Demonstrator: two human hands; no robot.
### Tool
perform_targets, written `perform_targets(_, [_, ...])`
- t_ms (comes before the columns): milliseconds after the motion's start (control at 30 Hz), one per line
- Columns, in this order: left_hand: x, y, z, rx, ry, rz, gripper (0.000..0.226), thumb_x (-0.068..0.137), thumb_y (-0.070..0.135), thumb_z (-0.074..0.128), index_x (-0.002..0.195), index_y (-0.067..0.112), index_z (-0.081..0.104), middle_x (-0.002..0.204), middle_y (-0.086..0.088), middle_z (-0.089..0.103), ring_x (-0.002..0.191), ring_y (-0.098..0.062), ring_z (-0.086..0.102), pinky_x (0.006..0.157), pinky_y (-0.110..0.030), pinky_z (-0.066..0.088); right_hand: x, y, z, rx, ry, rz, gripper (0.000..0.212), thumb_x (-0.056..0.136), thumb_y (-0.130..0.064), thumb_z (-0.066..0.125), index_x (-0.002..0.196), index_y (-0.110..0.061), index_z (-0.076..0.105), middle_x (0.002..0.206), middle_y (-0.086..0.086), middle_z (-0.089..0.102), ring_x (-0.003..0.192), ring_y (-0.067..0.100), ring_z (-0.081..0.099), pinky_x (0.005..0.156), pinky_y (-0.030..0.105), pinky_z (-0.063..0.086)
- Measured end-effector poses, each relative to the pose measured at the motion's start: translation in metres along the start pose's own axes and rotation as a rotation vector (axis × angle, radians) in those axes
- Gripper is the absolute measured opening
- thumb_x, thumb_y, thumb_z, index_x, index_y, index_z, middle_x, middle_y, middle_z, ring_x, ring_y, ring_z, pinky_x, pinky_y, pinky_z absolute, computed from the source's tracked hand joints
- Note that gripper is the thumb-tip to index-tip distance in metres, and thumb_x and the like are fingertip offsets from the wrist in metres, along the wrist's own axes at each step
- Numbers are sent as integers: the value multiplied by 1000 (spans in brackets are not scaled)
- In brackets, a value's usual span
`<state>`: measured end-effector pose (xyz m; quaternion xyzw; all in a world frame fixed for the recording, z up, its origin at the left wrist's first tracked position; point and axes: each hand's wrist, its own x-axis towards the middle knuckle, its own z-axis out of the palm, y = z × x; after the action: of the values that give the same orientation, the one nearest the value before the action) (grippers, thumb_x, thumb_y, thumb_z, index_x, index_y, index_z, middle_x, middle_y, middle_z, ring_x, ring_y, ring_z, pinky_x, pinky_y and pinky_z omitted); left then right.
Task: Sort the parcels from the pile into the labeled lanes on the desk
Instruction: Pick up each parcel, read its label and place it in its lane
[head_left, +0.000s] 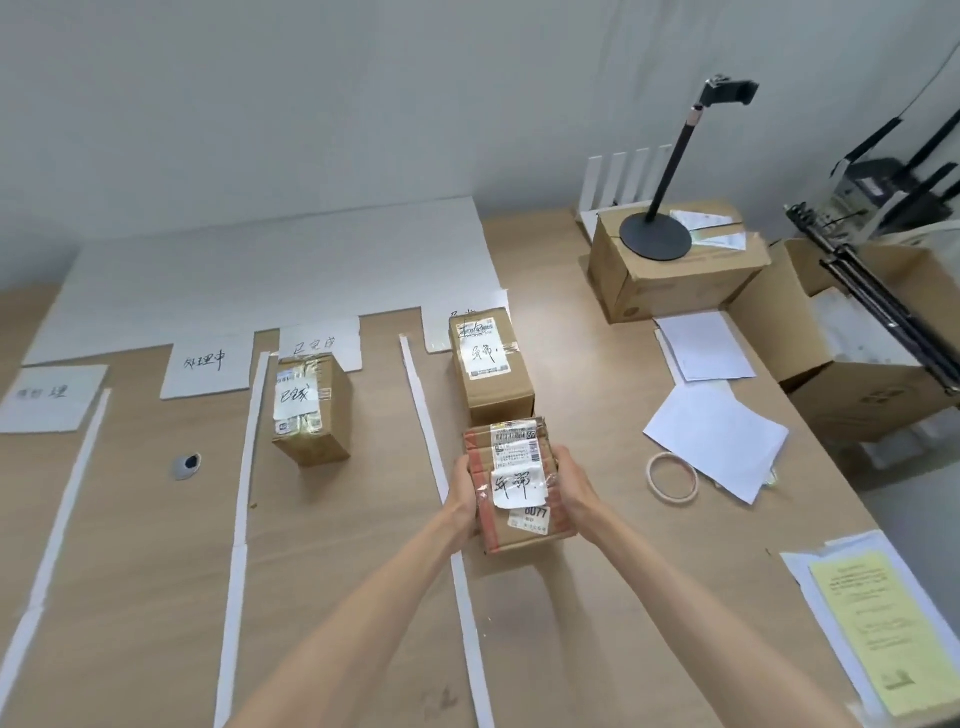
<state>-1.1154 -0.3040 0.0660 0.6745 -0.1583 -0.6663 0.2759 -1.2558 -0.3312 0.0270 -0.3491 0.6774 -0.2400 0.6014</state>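
Seen from the head camera, both hands grasp one small brown cardboard parcel (519, 488) with red-edged tape and a white handwritten label. The left hand (464, 493) curls on its left side and the right hand (571, 491) on its right. The parcel is in the rightmost lane (545, 618) of the light wooden desk (337, 597), just right of a white paper strip (423, 415) and directly in front of a taller brown cardboard box (491, 364) — whether it rests on the desk I cannot tell. Another labelled cardboard box (311, 410) stands one lane to the left.
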Motion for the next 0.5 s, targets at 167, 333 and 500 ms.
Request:
perform_targets(167, [19, 1, 6, -111, 8, 21, 45, 102, 34, 25, 83, 18, 63, 58, 7, 70, 57, -6, 62, 54, -24, 46, 22, 6, -4, 91, -42, 76, 41, 97, -34, 35, 101, -13, 70, 95, 12, 76, 71, 18, 69, 53, 23, 51])
perform_targets(333, [7, 1, 11, -79, 1, 34, 43, 104, 29, 19, 80, 23, 54, 57, 16, 69, 40, 4, 60, 49, -21, 47, 29, 18, -6, 68, -44, 75, 42, 96, -39, 36, 106, -16, 70, 97, 8, 76, 82, 21, 72, 60, 26, 52])
perform_targets(500, [-26, -1, 1, -28, 53, 70, 43, 105, 33, 14, 121, 27, 54, 149, -9, 38, 89, -17, 59, 90, -38, 42, 8, 8, -3, -77, -13, -21, 43, 92, -44, 31, 100, -21, 67, 98, 2, 74, 89, 21, 70, 83, 38, 55])
